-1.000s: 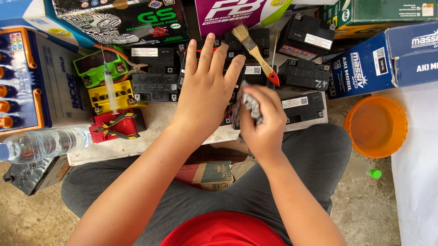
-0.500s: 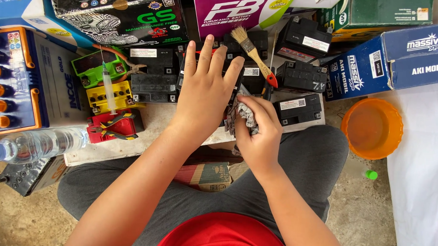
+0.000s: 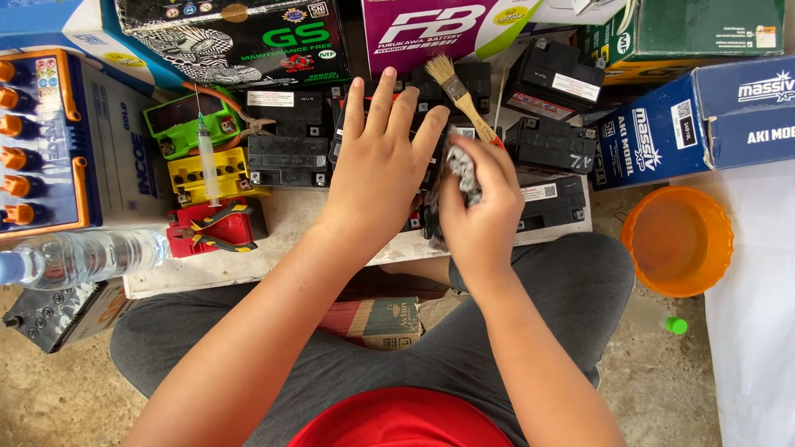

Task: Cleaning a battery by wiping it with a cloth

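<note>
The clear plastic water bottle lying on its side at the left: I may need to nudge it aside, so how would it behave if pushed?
The clear plastic water bottle lies on its side, so it would probably roll. It looks largely full, so likely weighty. Its smooth wall may be slippery.

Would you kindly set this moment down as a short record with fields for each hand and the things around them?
Left hand: left hand lies flat, fingers spread, on a black battery
Right hand: right hand grips a grey rag against that battery's side
Beyond the hands: paintbrush lying on other black batteries
To the left: syringe across green and yellow batteries, pliers on a red one, water bottle
To the right: orange bowl on the floor, small green cap near it
</note>
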